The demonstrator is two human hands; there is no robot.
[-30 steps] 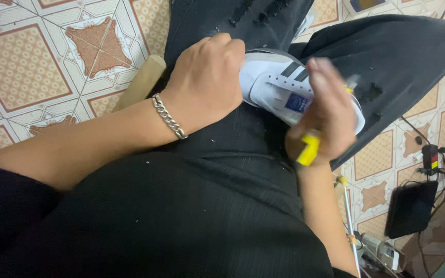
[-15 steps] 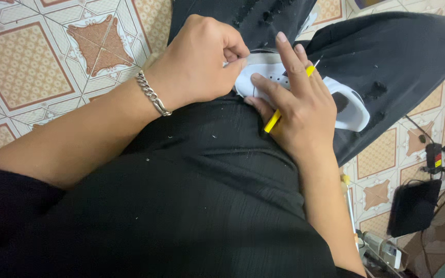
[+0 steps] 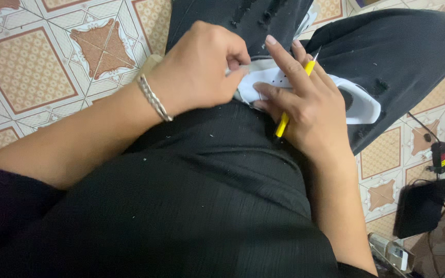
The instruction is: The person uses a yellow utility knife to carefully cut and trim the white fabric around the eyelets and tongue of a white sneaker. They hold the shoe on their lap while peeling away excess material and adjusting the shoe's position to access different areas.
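Observation:
A white sneaker (image 3: 359, 103) lies on my lap, over my black trousers (image 3: 222, 206). My left hand (image 3: 197, 67), with a silver bracelet (image 3: 153, 98) on its wrist, pinches the shoe's white upper at its near end. My right hand (image 3: 305, 103) rests flat on the shoe with its fingers stretched out. A thin yellow-handled tool (image 3: 294, 98) is tucked between its fingers, metal tip pointing up and away. Most of the shoe's front is hidden beneath both hands.
The floor is patterned tile (image 3: 52, 62) in beige and brown. A wooden handle (image 3: 148, 64) pokes out behind my left wrist. At the right lie a black flat box (image 3: 421, 206), cables with a small plug block (image 3: 440, 157), and a small device (image 3: 392, 252).
The shoe has been turned on my lap and my left hand moved from covering it to pinching its edge. My right hand went from gripping the yellow tool to lying flat on the shoe.

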